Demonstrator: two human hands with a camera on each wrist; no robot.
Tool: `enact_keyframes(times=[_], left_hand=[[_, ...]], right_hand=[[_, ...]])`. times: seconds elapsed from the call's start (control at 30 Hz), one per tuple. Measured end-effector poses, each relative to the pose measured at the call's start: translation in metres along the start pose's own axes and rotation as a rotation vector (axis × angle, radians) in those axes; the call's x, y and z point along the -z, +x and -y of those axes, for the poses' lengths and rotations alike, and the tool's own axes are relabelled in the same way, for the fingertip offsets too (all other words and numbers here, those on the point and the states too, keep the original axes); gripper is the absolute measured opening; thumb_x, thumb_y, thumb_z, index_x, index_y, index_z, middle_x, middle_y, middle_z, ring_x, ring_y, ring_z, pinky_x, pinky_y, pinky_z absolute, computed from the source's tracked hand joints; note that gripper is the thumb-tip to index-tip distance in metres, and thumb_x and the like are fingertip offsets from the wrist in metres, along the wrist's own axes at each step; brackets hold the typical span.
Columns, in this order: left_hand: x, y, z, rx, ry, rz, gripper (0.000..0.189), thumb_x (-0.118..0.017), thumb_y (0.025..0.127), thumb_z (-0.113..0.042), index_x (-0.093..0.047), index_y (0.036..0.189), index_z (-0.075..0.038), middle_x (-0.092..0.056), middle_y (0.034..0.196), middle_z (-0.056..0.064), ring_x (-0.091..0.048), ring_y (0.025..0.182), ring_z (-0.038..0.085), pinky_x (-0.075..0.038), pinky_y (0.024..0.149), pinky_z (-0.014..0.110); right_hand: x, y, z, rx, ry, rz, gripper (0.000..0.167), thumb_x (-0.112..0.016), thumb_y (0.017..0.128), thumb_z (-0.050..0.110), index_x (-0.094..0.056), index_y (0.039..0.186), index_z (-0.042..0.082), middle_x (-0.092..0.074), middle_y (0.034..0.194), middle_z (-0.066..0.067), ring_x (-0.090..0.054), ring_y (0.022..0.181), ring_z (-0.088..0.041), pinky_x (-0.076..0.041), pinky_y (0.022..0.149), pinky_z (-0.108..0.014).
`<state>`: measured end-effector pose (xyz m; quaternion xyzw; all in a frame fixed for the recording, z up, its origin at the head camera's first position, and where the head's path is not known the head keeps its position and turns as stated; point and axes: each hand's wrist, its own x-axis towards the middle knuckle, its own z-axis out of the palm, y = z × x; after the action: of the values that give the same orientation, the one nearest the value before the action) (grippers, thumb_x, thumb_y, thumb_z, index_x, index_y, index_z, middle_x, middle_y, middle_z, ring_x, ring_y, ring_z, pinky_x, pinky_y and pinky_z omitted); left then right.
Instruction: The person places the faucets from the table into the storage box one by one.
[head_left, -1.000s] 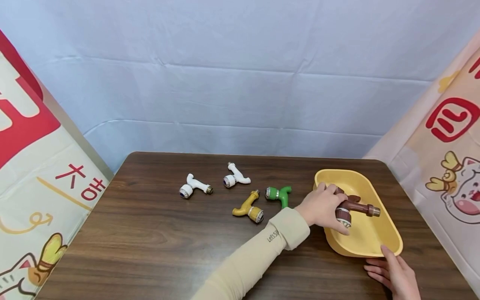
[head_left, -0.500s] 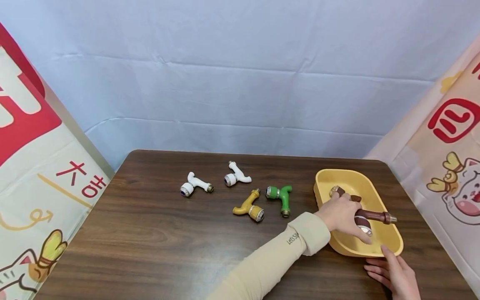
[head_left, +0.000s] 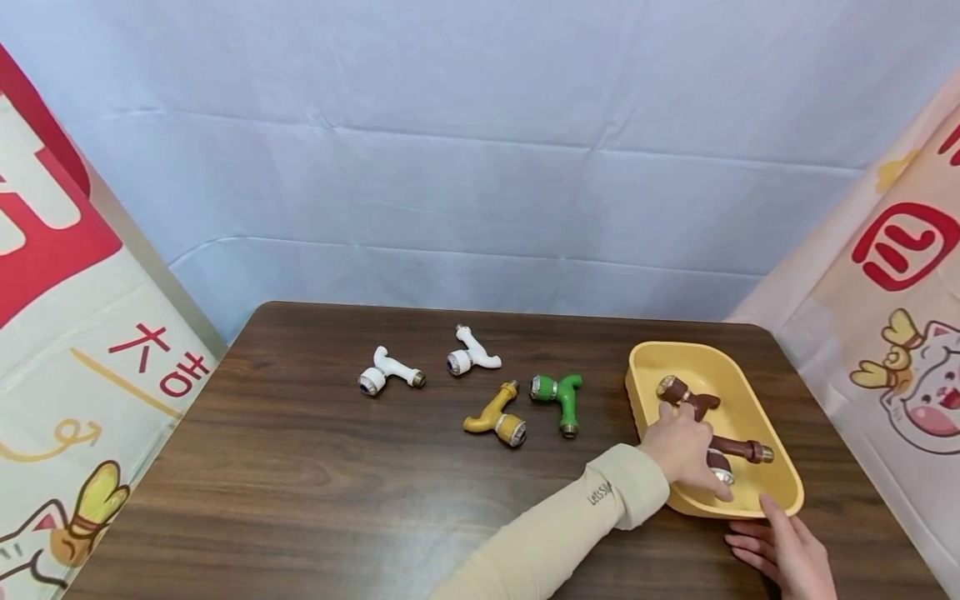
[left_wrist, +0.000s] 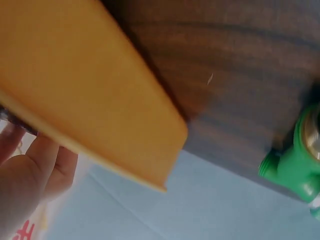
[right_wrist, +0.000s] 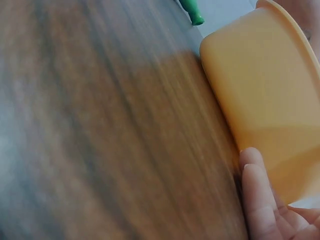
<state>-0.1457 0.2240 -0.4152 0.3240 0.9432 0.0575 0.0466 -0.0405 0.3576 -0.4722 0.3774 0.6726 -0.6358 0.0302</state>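
Observation:
My left hand (head_left: 681,450) reaches into the yellow plastic basin (head_left: 786,492) and grips a brown tap (head_left: 738,448), its brass-threaded end pointing right. Fingers and palm hide part of that tap. Just behind the fingers, a second brown tap (head_left: 693,398) lies in the basin. In the left wrist view, the left hand (left_wrist: 32,170) bends over the basin's rim. At the near right corner, my right hand (head_left: 787,546) holds the basin, thumb over the rim and fingers against the outer wall. The right wrist view shows those fingers (right_wrist: 257,195) low along the wall.
Left of the basin on the dark wooden table (head_left: 300,467) lie a green tap (head_left: 566,400), a yellow tap (head_left: 495,417) and two white taps (head_left: 390,369), one being the farther white tap (head_left: 474,350). A pale cloth (head_left: 450,167) hangs behind.
My left hand has moved right and down into the basin with the brown tap, which now sits lower. The other brown tap shows more fully. My right hand stays at the corner.

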Motion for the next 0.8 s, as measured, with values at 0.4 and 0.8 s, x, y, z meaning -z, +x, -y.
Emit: enact_keyframes(times=[0.4,0.8], left_hand=[[-0.012,0.0,-0.001,-0.012,0.121,-0.052,0.054,-0.066,0.054,-0.074,-0.06,0.09,-0.034,-0.048,0.101,-0.008,-0.041,0.092,0.012,-0.039,0.05,0.019],[-0.01,0.003,-0.003,-0.124,0.15,0.145,0.035,-0.065,0.071,-0.061,-0.059,0.098,-0.041,-0.047,0.101,-0.014,-0.043,0.085,0.007,-0.041,0.064,0.023]], right_hand=[[-0.001,0.0,-0.001,-0.01,0.013,-0.014,0.068,-0.042,0.086,0.059,-0.029,0.127,0.007,-0.066,0.071,-0.004,-0.066,0.067,-0.019,-0.053,0.066,-0.035],[0.0,0.0,0.0,-0.015,0.013,-0.005,0.077,-0.042,0.086,0.06,-0.022,0.133,0.003,-0.066,0.072,-0.005,-0.066,0.068,-0.02,-0.053,0.066,-0.035]])
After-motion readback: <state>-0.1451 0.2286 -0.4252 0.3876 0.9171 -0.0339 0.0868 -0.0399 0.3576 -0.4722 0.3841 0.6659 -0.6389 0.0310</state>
